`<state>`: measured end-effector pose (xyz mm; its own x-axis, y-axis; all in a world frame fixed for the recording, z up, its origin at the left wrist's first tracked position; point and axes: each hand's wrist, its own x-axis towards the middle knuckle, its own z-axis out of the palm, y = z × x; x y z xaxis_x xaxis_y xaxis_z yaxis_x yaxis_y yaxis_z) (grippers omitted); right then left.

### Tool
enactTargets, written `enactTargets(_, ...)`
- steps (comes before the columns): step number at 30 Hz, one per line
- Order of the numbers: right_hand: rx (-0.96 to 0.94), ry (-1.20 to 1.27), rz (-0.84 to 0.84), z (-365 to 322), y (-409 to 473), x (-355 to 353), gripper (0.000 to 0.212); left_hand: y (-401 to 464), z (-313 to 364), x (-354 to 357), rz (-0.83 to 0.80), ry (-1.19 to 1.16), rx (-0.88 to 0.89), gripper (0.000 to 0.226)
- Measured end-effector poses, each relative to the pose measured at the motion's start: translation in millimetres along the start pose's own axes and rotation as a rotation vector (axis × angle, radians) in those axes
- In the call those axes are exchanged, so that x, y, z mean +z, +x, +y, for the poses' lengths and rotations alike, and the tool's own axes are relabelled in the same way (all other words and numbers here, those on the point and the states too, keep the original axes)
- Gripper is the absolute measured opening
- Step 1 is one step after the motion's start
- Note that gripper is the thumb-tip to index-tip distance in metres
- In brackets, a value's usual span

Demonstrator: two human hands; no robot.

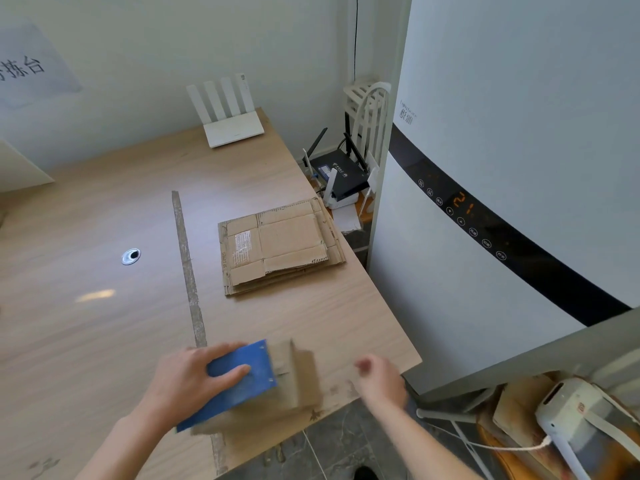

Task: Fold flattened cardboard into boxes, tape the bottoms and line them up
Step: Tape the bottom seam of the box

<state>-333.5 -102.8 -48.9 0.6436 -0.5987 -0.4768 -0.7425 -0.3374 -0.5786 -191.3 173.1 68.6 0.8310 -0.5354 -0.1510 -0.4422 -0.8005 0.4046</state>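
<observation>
A flattened cardboard piece with a blue face (242,379) lies at the table's front edge, blurred by motion. My left hand (187,379) grips its blue part, thumb on top and fingers over the far edge. My right hand (381,379) hovers just right of it, above the table's right edge. It is blurred, its fingers are curled, and nothing shows in it. A stack of flattened cardboard boxes (280,244) lies further back on the right of the wooden table (104,323). No tape roll is in view.
A grey strip (188,271) runs front to back across the table, with a metal cable hole (131,256) to its left. A white router (232,129) stands at the back. A tall white appliance (519,168) and a black router (339,174) stand beyond the right edge.
</observation>
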Motion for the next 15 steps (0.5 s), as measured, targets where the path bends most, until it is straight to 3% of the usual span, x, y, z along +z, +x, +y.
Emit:
enactTargets(2, -0.078, 0.035, 0.041, 29, 1, -10, 0.036, -12, -22, -16, 0.037, -0.019, -0.087, 0.023)
enactTargets(5, -0.422, 0.028, -0.122, 0, -16, -4, 0.035, -15, -31, -16, 0.012, -0.101, -0.077, 0.035)
enactTargets(6, -0.495, 0.004, -0.192, -20, -27, 1, 0.052, -14, -28, -15, 0.011, -0.118, -0.073, 0.04)
enactTargets(9, -0.656, -0.08, -0.354, -63, -36, 22, 0.131, -13, -24, -19, 0.019, -0.098, -0.072, 0.046)
enactTargets(10, -0.722, -0.15, -0.376, -74, -31, 25, 0.142, -13, -24, -21, 0.013, -0.082, -0.066, 0.046)
enactTargets(15, -0.886, -0.377, -0.446, -109, -6, 26, 0.135, -12, -25, -12, 0.02, -0.122, -0.025, 0.046)
